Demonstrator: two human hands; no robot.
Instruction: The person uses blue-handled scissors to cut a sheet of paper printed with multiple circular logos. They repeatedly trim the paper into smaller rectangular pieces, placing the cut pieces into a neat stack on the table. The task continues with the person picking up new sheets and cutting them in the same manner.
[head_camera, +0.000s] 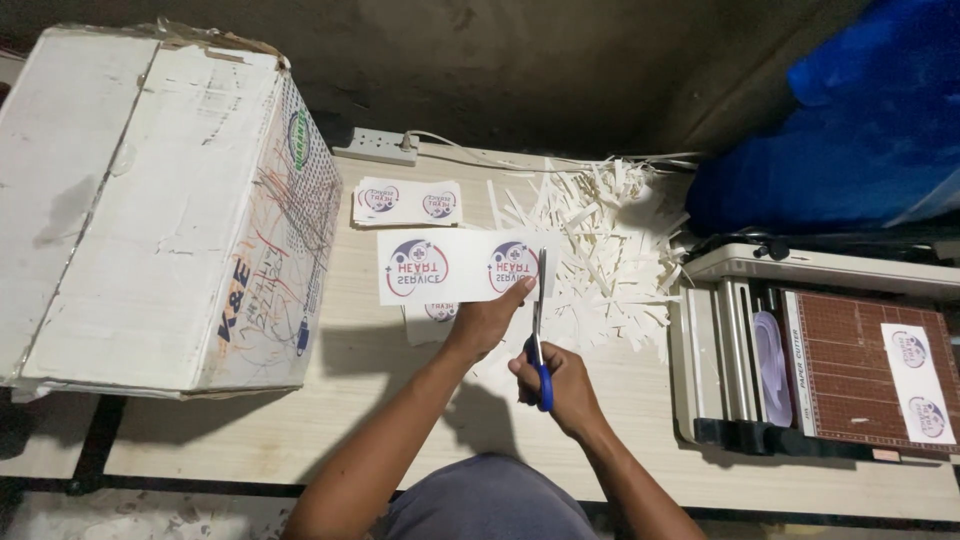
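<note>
My left hand (487, 318) holds up a white printed strip (452, 267) bearing two round red-and-blue emblems, pinching it near its right end. My right hand (556, 385) grips blue-handled scissors (540, 330), whose blades point upward and close on the strip's right edge. Just under the strip, another printed piece (432, 318) lies on the light wooden table (330, 430).
A large worn white cardboard box (160, 210) stands at left. A stack of cut printed labels (407, 202) and a power strip (375, 147) lie at the back. Paper offcuts (612, 250) pile up at centre right. A paper cutter (830, 360) with a printed sheet sits at right.
</note>
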